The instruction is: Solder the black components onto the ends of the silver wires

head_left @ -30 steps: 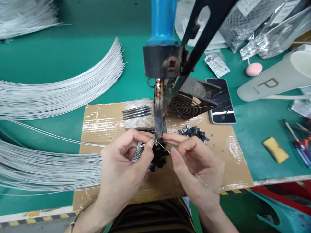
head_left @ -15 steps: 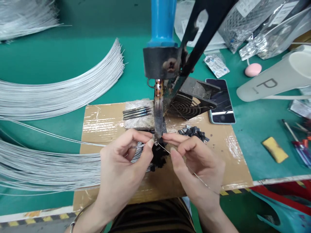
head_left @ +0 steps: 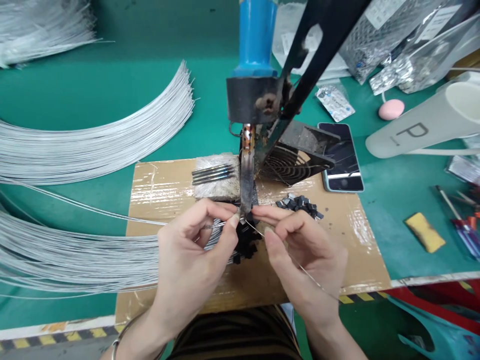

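Observation:
A soldering iron (head_left: 247,165) with a blue handle hangs tip down from a black bracket (head_left: 318,55). At the left of its tip, my left hand (head_left: 200,250) pinches the end of a grey cable (head_left: 138,218). My right hand (head_left: 305,255), right of the tip, holds a thin solder wire (head_left: 313,280) whose end reaches the tip. What sits between my fingertips is too small to make out. Black connectors (head_left: 245,242) and cable ends lie beneath my hands on the cardboard (head_left: 153,192).
Grey cable bundles (head_left: 131,135) spread over the left. Behind the iron's right side stand a fan (head_left: 290,160) and a phone (head_left: 343,165). Small black parts (head_left: 300,205), a yellow sponge (head_left: 425,231), a white cup (head_left: 416,125) and plastic bags (head_left: 390,40) are at the right.
The view has shifted slightly, so the iron and cardboard appear a little further right. Both hands keep nearly the same pose and hold.

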`<state>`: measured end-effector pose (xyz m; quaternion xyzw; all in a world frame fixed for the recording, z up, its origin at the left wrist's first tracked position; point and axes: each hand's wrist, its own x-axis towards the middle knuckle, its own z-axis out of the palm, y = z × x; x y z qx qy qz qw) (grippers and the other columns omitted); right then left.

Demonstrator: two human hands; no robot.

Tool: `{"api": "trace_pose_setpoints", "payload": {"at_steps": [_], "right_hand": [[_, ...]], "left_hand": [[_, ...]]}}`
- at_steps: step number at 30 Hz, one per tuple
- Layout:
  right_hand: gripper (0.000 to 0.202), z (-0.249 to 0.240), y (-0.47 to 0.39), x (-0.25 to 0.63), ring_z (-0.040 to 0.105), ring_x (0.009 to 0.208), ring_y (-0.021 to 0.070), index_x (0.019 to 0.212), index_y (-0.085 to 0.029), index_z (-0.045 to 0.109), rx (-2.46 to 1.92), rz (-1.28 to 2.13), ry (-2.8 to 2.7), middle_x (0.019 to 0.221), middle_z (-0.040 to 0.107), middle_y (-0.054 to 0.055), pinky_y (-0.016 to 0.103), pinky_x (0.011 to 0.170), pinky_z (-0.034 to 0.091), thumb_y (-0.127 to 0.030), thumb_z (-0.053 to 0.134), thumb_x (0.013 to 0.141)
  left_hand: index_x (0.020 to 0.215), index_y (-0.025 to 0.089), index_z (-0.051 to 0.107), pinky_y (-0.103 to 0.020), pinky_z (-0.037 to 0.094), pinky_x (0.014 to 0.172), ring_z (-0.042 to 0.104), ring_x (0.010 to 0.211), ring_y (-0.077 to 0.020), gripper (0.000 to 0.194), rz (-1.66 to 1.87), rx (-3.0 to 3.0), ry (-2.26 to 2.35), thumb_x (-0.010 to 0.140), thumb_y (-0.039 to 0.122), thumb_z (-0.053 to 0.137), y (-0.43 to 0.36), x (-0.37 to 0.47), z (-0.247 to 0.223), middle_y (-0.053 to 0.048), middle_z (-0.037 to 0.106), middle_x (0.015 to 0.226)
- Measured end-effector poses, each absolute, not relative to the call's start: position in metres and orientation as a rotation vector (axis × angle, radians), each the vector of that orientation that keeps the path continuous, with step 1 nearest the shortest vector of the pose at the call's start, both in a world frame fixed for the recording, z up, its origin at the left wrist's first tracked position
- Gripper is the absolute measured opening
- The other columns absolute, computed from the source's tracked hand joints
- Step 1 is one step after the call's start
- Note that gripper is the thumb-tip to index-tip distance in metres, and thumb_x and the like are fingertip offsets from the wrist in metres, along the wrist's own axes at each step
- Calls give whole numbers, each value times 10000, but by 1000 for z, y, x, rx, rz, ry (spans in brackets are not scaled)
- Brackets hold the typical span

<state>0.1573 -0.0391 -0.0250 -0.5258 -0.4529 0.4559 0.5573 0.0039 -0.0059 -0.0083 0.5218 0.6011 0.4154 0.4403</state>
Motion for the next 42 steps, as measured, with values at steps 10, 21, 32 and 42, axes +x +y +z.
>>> {"api": "trace_pose_setpoints", "payload": {"at_steps": [10,21,32,42], "right_hand": [[203,-23,-38,157,778,1138,211,832,-246,629,-1261,1075,-1070,1206,815,40,356,1049,607,-88,694,940],[201,-22,-39,156,779,1127,210,826,-236,615,-1256,1077,-1070,1196,813,47,371,1059,601,-97,684,954],[221,-24,-38,156,765,1164,202,826,-243,605,-1269,1040,-1108,1177,814,39,375,1069,594,-79,675,956],[212,-22,-39,155,772,1155,231,827,-241,613,-1284,985,-1146,1162,816,67,400,1054,604,-78,683,943]], "left_hand": [[821,242,747,-159,517,638,724,873,-130,121,1045,1313,1494,884,138,748,-7,3,-9,20,791,909],[807,239,755,-182,532,628,729,858,-149,114,1054,1302,1508,876,149,764,-8,3,-8,8,798,906],[809,232,750,-189,544,664,734,897,-157,117,1027,1286,1494,878,138,757,-6,4,-9,-1,795,915],[816,236,748,-195,549,669,730,883,-155,121,1034,1296,1498,888,139,751,-8,2,-8,4,795,916]]}}
